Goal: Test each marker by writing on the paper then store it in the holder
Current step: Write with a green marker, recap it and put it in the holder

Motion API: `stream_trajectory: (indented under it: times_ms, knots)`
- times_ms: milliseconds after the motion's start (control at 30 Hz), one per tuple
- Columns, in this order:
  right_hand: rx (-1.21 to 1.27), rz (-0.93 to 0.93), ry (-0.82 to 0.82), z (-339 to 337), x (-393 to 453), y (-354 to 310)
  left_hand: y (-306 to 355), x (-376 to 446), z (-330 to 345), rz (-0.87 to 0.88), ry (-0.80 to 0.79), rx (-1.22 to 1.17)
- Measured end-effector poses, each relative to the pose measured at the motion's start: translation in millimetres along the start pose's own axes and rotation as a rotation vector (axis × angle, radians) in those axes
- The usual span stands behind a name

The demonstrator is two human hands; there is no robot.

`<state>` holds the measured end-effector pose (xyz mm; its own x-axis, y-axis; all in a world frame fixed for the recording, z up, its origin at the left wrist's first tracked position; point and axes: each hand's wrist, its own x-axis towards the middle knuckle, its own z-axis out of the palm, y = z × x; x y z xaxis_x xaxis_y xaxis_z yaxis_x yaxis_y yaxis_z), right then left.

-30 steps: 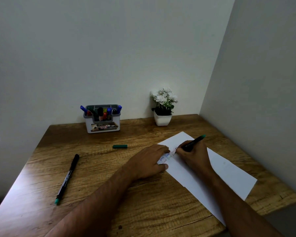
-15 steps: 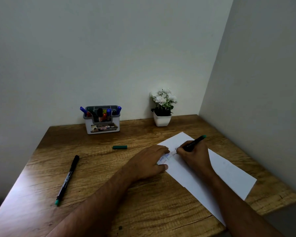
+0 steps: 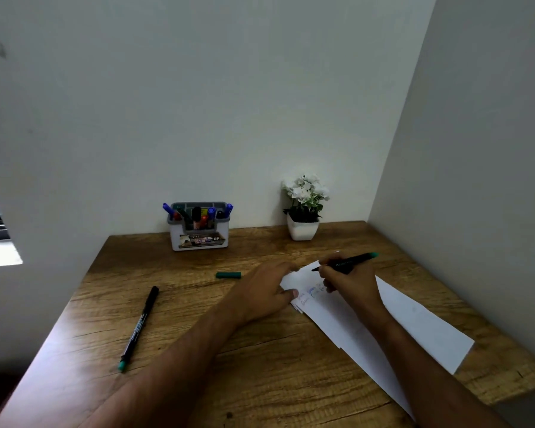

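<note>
**A:** Your right hand (image 3: 351, 281) pinches the uncapped green marker (image 3: 346, 263), its tip lifted just over the far corner of the paper (image 3: 420, 322). Your left hand (image 3: 264, 291) lies flat and relaxed, fingers spread, pressing the paper's near-left edge and holding nothing.

**B:** So what could go wrong for you here?

**A:** 3 things, I'd judge. Lift that left hand early and the loose sheet may skid under your right, smearing the coloured scribbles between your hands. The green cap (image 3: 228, 275) lies apart, just beyond your left hand's knuckles; store the marker uncapped and it likely dries out or stains the holder (image 3: 198, 239). And the holder, well beyond your left hand against the wall, already looks crowded with markers, so a hurried push could tip it or jam.

**B:** Anything untested?

**A:** 1 capped black marker (image 3: 139, 327) lies far out to the left of your left forearm, well apart from everything.

**B:** And the room?

**A:** A wood-grain table (image 3: 260, 381) set into a corner of plain pale walls. A white potted plant (image 3: 303, 211) stands beyond your right hand. The paper's near corner overhangs the table edge by your right forearm, so a nudge from that arm might drag it off.
</note>
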<state>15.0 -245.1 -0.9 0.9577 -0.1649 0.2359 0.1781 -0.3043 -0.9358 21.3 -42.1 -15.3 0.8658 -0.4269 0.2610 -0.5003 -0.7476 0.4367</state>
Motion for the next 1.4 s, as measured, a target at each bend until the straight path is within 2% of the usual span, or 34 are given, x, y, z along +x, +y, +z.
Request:
stream_trajectory:
  times_ms: [167,367,667,933,1233,1400]
  knots:
    - [0.099,0.009,-0.092,20,-1,-13,-29,-18,-21,-0.029,0.115,0.092]
    - [0.126,0.049,-0.158,47,2,-15,-58,-37,-34,-0.149,0.208,0.144]
    - [0.278,0.212,-0.22,60,-3,-21,-66,-33,-32,-0.205,0.165,0.16]
    - [0.321,0.062,-0.245,53,-11,-24,-56,-29,-33,-0.231,0.244,0.005]
    - [0.366,0.034,-0.247,53,-9,-26,-34,-26,-30,-0.155,0.336,-0.128]
    - [0.322,0.05,-0.207,54,-6,-21,-22,-22,-29,-0.142,0.328,-0.155]
